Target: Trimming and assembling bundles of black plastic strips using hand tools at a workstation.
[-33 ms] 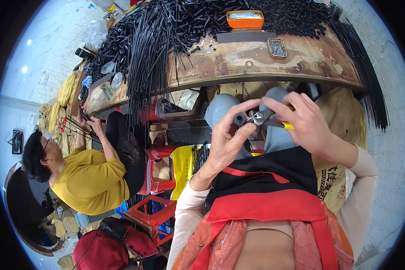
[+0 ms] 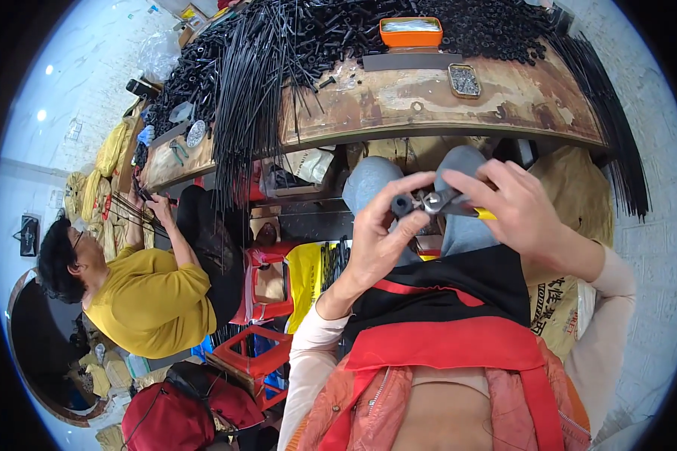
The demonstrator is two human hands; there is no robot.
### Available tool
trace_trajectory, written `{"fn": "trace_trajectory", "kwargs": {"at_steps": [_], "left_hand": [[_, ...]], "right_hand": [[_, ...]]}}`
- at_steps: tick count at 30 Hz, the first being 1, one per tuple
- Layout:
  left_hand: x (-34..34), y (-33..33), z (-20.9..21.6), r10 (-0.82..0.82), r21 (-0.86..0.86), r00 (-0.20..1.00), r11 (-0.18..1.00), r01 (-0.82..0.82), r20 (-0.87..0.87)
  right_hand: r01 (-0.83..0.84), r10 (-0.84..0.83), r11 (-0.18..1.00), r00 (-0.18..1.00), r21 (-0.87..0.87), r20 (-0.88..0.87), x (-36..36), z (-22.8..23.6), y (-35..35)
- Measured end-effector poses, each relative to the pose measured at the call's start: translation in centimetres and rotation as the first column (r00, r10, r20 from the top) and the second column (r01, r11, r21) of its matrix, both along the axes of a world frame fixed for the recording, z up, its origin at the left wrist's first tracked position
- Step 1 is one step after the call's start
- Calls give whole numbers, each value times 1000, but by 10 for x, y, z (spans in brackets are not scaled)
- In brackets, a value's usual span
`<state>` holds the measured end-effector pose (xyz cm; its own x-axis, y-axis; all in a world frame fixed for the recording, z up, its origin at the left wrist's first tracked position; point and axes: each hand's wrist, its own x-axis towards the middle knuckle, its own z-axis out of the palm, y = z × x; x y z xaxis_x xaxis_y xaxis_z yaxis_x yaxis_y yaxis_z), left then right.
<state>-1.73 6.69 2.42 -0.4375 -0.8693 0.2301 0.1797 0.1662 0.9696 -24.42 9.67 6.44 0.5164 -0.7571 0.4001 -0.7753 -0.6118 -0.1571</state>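
Observation:
My left hand pinches a short black tubular piece, its round hollow end facing up. In my right hand is a pair of pliers with a yellow part on the handle. The metal jaws meet a small light-coloured bit right beside the black piece; what exactly they grip is too small to tell. Both hands are raised over my lap, short of the table's near edge.
Ahead, a worn wooden table bears heaps of black parts, long black rods, an orange box and a small tray of metal bits. Left, a person in yellow works near red stools.
My right hand and the pliers have shifted very slightly to the right. The black piece in my left hand stays almost in place.

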Motion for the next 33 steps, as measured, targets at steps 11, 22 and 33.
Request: {"fn": "trace_trajectory", "kwargs": {"at_steps": [11,22,33], "left_hand": [[-1,0,12,-249,12,966,968,249,62],[-3,-5,1,-297,28,955,955,296,9],[-1,-17,-9,-276,3,961,961,276,16]], "right_hand": [[-70,-133,767,955,638,265,-15,26,29],[-420,-416,18,822,907,389,-18,21,26],[-414,-366,163,817,895,445,-22,23,13]]}}
